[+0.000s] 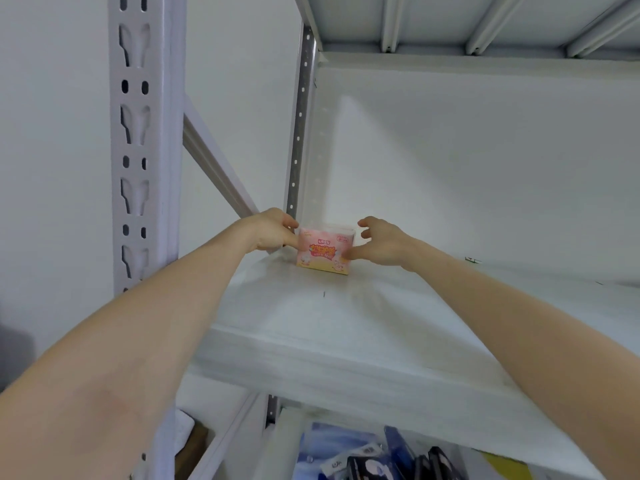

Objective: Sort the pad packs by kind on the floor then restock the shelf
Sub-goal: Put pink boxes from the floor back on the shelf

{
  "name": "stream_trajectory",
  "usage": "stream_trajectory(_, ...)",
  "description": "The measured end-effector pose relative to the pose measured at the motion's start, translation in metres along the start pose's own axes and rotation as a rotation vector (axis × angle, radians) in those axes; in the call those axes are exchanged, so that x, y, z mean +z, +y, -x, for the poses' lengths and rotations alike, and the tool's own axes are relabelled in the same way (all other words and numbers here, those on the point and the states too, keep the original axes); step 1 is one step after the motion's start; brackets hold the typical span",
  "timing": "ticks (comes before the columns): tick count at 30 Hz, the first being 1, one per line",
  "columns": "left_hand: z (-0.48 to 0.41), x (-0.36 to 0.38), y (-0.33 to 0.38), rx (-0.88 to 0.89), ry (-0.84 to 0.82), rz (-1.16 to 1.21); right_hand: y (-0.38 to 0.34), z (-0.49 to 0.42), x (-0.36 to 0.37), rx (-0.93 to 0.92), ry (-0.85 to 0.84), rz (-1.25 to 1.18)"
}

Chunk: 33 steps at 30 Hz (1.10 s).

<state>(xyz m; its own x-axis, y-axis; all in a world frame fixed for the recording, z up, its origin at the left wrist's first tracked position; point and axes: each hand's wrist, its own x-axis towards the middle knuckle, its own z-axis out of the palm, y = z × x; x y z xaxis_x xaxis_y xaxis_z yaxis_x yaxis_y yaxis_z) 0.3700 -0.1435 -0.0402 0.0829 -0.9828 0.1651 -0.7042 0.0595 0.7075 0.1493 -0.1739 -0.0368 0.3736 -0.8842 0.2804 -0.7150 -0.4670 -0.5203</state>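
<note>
Tucked into the far left corner of the shelf (pixel 346 323), just beside the perforated back post (pixel 300 116): one pink pad pack (pixel 325 249), upright, printed face turned outward. Set hard into the corner, probably to start a row that can fill rightward along the bare board.

Bracketed from both sides. On its left, the left grip (pixel 273 230), narrow, fingers curled in at the pack's upper edge, seemingly pinching it, though the contact is partly hidden by the pack. On its right, the right grip (pixel 384 242), wide, fingers spread and apart from the top, only the thumb tip touching the lower right corner. Reads as squaring and steadying rather than carrying: one side held, the other nudged so the face sits flush.

Below, on the lower shelf, blue and dark packs (pixel 363 455) lying loosely together, kinds hard to tell.

Restocking judged as barely begun.
</note>
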Motion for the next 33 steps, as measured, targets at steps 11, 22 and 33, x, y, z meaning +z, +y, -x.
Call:
stream_trajectory(11,0.102,0.008,0.013,0.267,0.172,-0.470,-0.028,0.113,-0.004,-0.016,0.242,0.445)
stream_trajectory(22,0.234,0.049,0.016,0.573,0.402,-0.782,-0.046,0.267,0.017,-0.071,0.421,0.676)
stream_trajectory(33,0.346,0.130,0.024,0.599,0.430,-0.819,-0.003,0.400,0.022,-0.070,0.429,0.712)
